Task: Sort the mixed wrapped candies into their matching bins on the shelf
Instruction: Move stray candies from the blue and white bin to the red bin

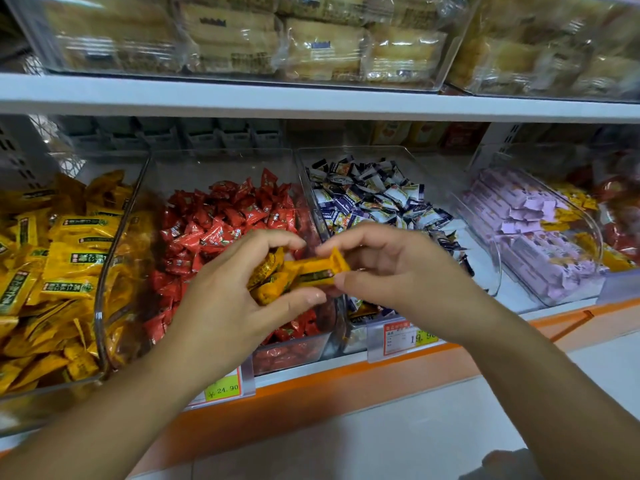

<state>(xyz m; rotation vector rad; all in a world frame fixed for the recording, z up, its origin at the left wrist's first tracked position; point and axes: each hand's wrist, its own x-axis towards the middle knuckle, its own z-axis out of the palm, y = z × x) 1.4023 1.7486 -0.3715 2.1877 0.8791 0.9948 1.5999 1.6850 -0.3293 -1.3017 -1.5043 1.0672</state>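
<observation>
My left hand (228,299) holds a small bunch of yellow wrapped candies (268,278) over the front of the red candy bin (221,233). My right hand (391,271) pinches one yellow candy (320,270) by its end, right beside the bunch. To the left stands the clear bin of yellow candies (62,265). Right of the red bin is the bin of blue-and-white candies (377,199), with a few yellow candies (362,311) near its front. Both hands hover between the red bin and the blue-and-white bin.
A clear bin of purple packets (530,233) mixed with yellow ones stands at the right, with red sweets (620,209) beyond. Price tags (223,389) hang on the orange shelf edge (346,386). The upper shelf (311,98) carries trays of wrapped cakes.
</observation>
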